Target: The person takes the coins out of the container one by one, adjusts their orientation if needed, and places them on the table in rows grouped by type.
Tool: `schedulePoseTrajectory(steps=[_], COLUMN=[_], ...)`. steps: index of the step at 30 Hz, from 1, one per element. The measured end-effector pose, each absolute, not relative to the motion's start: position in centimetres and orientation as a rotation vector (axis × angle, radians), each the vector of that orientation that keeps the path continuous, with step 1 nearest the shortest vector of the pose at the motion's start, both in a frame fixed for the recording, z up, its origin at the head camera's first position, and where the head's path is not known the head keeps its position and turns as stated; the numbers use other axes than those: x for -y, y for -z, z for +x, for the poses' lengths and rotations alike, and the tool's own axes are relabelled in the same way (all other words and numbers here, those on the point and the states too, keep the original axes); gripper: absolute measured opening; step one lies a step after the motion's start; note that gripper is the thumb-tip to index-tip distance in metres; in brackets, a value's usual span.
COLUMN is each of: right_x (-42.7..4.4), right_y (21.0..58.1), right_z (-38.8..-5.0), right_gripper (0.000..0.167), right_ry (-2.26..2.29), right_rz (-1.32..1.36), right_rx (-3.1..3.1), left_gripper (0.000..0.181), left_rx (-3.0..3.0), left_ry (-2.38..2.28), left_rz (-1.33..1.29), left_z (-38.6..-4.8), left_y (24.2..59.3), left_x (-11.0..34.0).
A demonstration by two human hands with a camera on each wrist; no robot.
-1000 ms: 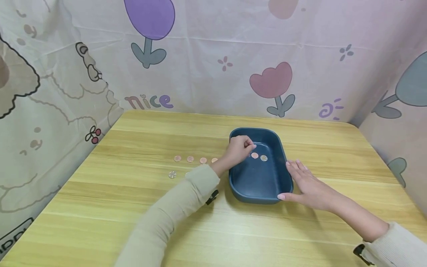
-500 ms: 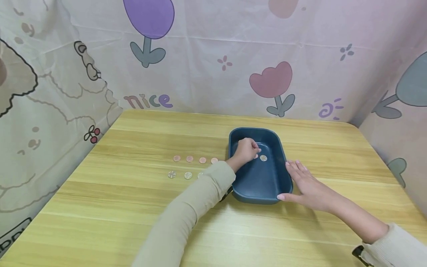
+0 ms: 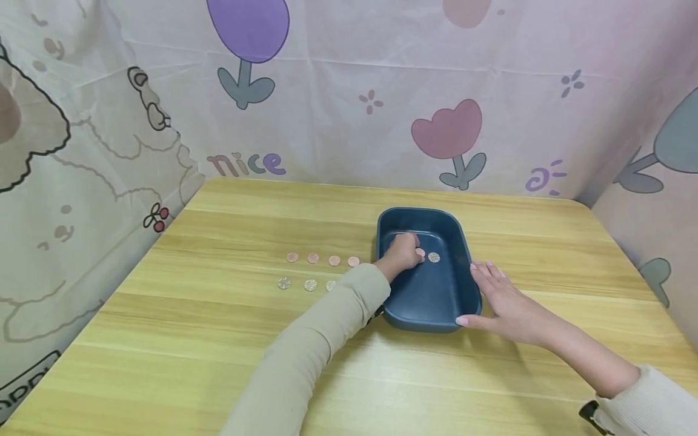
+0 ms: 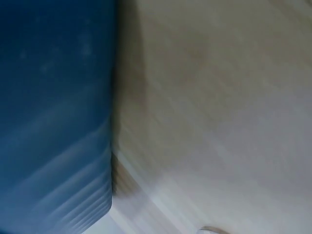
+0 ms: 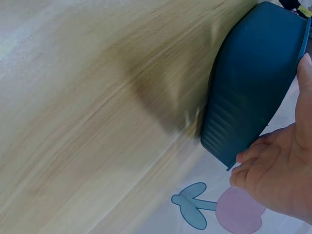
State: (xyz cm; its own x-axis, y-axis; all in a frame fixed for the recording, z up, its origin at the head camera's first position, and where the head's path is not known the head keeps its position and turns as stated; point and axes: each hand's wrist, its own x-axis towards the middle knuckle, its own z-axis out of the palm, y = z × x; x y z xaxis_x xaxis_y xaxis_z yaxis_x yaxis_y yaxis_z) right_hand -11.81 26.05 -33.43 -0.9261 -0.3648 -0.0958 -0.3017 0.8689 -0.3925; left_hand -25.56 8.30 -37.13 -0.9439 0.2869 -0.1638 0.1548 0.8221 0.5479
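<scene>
Inside the dark blue rectangular box (image 3: 428, 303), my left hand (image 3: 402, 251) reaches low with curled fingers. Its thumb and forefinger close about a copper-coloured coin (image 3: 420, 252), partly covered by the fingertips. A silvery coin (image 3: 434, 257) lies flat on the box floor just right of them. My right hand (image 3: 504, 300) rests against the box's right side, fingers straight and spread, thumb at the near right corner. From the right wrist view, that hand (image 5: 280, 151) touches the box rim (image 5: 303, 46). The left wrist view shows only the box's outer wall (image 4: 53, 122) and the table.
Left of the box, a row of several copper-coloured coins (image 3: 334, 260) lies on the wooden table (image 3: 163, 339). Nearer is a row of silvery coins (image 3: 310, 284), its right end covered by the left sleeve (image 3: 322, 327). A printed cloth (image 3: 338, 121) hangs behind the table.
My left hand has moved right and down, from over the box's left rim to its floor. More table coins show now beside the sleeve. My right hand has stayed at the box.
</scene>
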Motion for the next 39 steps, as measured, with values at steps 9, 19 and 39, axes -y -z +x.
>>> schedulePoseTrajectory(steps=[9,19,39], right_x=[-26.2,-26.3,-26.2], right_y=[33.6,33.8,33.8], right_z=[-11.9,-11.9,-11.8], right_gripper=[0.103,0.102,0.101], right_ry=[0.567,0.572,0.577], right_rz=[-0.516,-0.523,-0.534], right_rx=[-2.881,-2.889,-2.895], left_gripper=[0.025,0.042,0.020], left_rx=[-2.769,-2.786,-2.607], left_ry=[-0.706,-0.650,-1.056], left_rz=[0.413,0.405,0.613], left_z=[-25.2,-24.7,-22.1], left_y=[36.9,37.0,35.1], left_x=[-8.3,-8.7,-7.5])
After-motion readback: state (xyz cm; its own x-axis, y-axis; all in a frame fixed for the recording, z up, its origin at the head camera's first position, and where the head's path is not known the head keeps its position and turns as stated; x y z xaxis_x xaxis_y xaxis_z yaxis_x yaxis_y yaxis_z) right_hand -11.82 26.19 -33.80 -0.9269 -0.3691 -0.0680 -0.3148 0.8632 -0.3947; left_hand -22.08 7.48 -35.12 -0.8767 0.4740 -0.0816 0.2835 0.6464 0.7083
